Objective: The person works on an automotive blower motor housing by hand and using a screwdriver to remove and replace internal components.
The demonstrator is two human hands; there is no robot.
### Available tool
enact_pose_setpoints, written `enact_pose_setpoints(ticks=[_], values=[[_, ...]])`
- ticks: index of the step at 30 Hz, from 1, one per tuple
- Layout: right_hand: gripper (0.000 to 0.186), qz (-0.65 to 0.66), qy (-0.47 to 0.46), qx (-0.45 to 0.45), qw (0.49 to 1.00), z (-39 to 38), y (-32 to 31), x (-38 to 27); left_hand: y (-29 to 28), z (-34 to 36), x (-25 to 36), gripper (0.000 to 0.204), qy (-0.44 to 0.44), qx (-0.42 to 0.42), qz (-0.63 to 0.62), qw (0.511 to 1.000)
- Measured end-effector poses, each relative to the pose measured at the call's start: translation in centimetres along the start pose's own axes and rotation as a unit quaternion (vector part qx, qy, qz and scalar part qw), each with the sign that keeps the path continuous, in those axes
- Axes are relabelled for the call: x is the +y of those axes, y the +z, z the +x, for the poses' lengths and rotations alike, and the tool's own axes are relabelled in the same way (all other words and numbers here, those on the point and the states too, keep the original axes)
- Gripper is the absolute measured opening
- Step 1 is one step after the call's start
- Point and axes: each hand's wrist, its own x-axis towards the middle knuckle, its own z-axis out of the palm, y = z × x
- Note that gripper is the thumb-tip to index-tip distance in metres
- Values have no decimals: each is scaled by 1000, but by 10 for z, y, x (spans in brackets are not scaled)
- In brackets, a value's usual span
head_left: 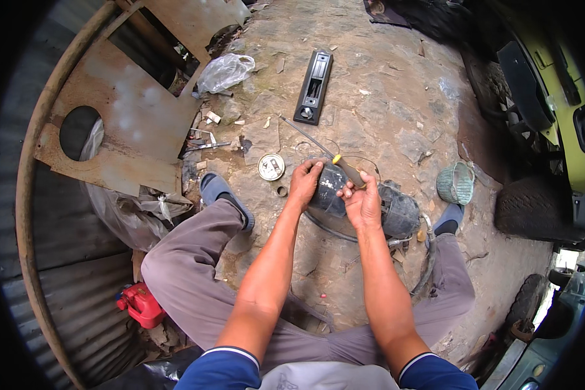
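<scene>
Head view: two hands, one screwdriver, one black motor, one black tray, one round cap, one woven basket, one red can. The left hand (305,184) reaches forward from a straight forearm, fingers curled over the near end of the motor (396,211) — a dark, dusty, rounded cylinder lying on the stone floor (383,110) between the person's feet. The right hand (363,203) sits atop it, fingers closed around the handle of the screwdriver (344,167), whose thin shaft points up-left. The tray (313,86) lies well beyond; the cap (271,166) sits left of the hands.
</scene>
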Motion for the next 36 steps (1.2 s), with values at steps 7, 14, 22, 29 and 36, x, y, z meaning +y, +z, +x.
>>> enact_pose_setpoints(ticks=[7,14,22,29,36], values=[[27,-49,9,12,999,2,-2,0,-39,12,20,23,-81,-48,-36,995],[27,-71,21,17,997,2,1,1,-92,22,71,50,36,17,-256,966],[28,-88,15,9,996,2,1,3,-91,37,73,30,67,7,-269,961],[27,-100,0,15,995,1,2,4,-113,64,53,20,58,111,-316,940],[35,-98,7,3,995,2,-3,6,-154,78,-66,17,-109,258,-27,960]])
